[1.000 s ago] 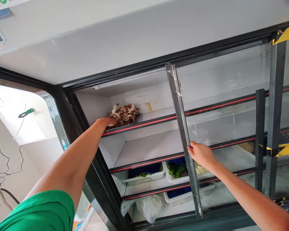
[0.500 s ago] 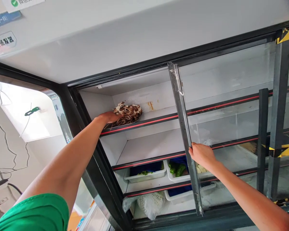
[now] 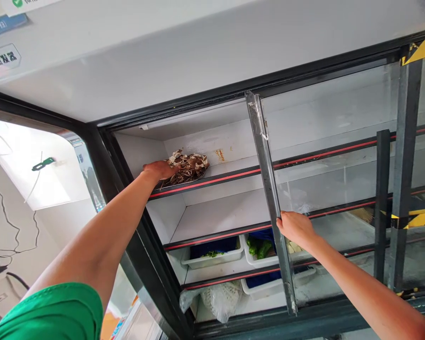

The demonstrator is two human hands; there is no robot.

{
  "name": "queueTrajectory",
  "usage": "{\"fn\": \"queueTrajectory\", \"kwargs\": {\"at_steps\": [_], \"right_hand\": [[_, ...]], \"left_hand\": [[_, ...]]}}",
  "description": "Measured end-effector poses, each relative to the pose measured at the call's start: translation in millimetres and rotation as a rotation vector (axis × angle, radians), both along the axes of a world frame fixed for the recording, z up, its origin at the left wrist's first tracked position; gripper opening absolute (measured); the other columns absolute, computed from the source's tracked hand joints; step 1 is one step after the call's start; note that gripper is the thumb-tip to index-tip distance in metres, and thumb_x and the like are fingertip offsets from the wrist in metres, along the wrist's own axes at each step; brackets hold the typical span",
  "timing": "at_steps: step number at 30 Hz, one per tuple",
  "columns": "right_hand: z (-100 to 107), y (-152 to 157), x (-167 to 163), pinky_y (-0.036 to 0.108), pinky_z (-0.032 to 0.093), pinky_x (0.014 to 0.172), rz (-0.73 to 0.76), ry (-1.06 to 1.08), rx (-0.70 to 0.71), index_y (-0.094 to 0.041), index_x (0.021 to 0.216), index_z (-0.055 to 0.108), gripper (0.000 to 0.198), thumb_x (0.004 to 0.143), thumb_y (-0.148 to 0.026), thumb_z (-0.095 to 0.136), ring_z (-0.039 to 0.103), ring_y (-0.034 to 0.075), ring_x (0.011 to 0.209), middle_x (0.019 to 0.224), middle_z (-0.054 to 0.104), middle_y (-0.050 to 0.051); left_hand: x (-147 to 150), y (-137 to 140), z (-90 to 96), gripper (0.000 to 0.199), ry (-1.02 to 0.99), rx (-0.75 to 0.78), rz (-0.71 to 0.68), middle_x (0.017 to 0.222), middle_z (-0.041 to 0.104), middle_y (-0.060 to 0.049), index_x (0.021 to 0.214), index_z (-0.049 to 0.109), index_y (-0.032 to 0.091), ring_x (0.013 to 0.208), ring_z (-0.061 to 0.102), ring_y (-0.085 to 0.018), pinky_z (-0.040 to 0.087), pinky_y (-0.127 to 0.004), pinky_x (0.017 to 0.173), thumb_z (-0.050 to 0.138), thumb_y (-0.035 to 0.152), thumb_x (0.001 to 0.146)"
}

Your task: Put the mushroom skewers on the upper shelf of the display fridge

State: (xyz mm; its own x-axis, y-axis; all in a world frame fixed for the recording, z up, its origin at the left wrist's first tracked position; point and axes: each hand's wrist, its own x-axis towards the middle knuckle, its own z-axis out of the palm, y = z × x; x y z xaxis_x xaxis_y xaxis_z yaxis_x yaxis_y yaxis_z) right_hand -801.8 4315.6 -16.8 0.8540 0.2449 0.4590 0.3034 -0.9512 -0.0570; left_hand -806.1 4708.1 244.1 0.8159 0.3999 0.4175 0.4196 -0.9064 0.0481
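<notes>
The left hand (image 3: 160,170) is reaching up into the open fridge and is resting against the near left edge of a tray of mushrooms (image 3: 188,167) on the top shelf (image 3: 233,177). Its fingers are curled over the tray's rim, but the wrist is hiding them, so I cannot tell whether they are gripping the tray or only touching it. The mushrooms are lying in a brown and white heap just to the right of that hand, close to the left inner wall of the fridge.

The right hand (image 3: 295,228) is holding the metal edge of the sliding glass door (image 3: 269,189), well below and to the right of the left hand. Its fingers are wrapping around the door's upright frame at about the height of the second shelf, and the thumb is lying along the near side.

Below the right hand, and partly behind the door frame, a white tub of green peppers (image 3: 257,247) is sitting on a lower shelf. Just to its left, a second white tub (image 3: 214,252) with a blue lining is holding a few green bits. Lower down, under both hands, a clear plastic bag (image 3: 217,300) is lying on the bottom of the fridge beside another white tub (image 3: 260,286).

Far to the left of the left arm, a green clip (image 3: 42,164) is hanging on a white wall with thin cables running down it. A green sleeve (image 3: 53,314) is covering the left shoulder.
</notes>
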Motion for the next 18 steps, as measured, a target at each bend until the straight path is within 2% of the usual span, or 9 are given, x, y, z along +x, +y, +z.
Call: {"fn": "queueTrajectory", "kwargs": {"at_steps": [3, 7, 12, 15, 18], "right_hand": [[-2.0, 0.0, 0.5, 0.027, 0.042, 0.059, 0.001, 0.004, 0.008, -0.011, 0.082, 0.065, 0.032, 0.089, -0.024, 0.036, 0.067, 0.023, 0.073, 0.081, 0.07, 0.014], [-4.1, 0.6, 2.7, 0.028, 0.042, 0.057, -0.003, 0.003, 0.024, -0.012, 0.08, 0.065, 0.033, 0.089, -0.025, 0.036, 0.067, 0.023, 0.073, 0.079, 0.07, 0.013], [-6.1, 2.6, 6.1, 0.028, 0.041, 0.056, -0.016, 0.029, 0.039, -0.013, 0.079, 0.064, 0.032, 0.088, -0.026, 0.037, 0.067, 0.023, 0.07, 0.078, 0.07, 0.013], [-5.0, 1.9, 7.7, 0.027, 0.041, 0.056, -0.01, 0.028, 0.015, -0.013, 0.079, 0.064, 0.032, 0.088, -0.026, 0.037, 0.067, 0.023, 0.07, 0.077, 0.07, 0.013], [-3.3, -3.1, 12.7, 0.028, 0.041, 0.057, 0.029, 0.014, -0.035, -0.012, 0.076, 0.064, 0.031, 0.087, -0.027, 0.038, 0.067, 0.024, 0.073, 0.077, 0.07, 0.014]], "left_hand": [[-2.6, -7.4, 2.6, 0.076, 0.051, 0.091, 0.096, 0.125, 0.052, -0.026, 0.116, 0.059, 0.009, 0.115, 0.045, -0.045, 0.031, -0.057, 0.095, 0.052, 0.068, 0.069], [-4.0, -7.9, 1.8, 0.067, 0.048, 0.203, 0.065, 0.121, 0.055, -0.026, 0.116, 0.059, 0.011, 0.111, 0.048, -0.044, 0.033, -0.057, 0.092, 0.048, 0.063, 0.075], [-6.7, -11.8, 1.4, 0.049, -0.056, 0.452, 0.023, 0.102, 0.064, -0.023, 0.1, 0.065, 0.01, 0.101, 0.056, -0.037, 0.038, -0.049, 0.088, 0.042, 0.049, 0.083], [-17.4, -25.2, -0.5, 0.051, -0.081, 0.443, 0.024, 0.099, 0.065, -0.022, 0.096, 0.066, 0.01, 0.098, 0.058, -0.037, 0.041, -0.046, 0.083, 0.039, 0.051, 0.084], [-48.9, -37.4, -18.8, 0.053, -0.206, 0.458, -0.08, 0.097, 0.066, -0.019, 0.102, 0.065, 0.011, 0.099, 0.058, -0.035, 0.043, -0.045, 0.083, 0.035, 0.051, 0.085]]}}
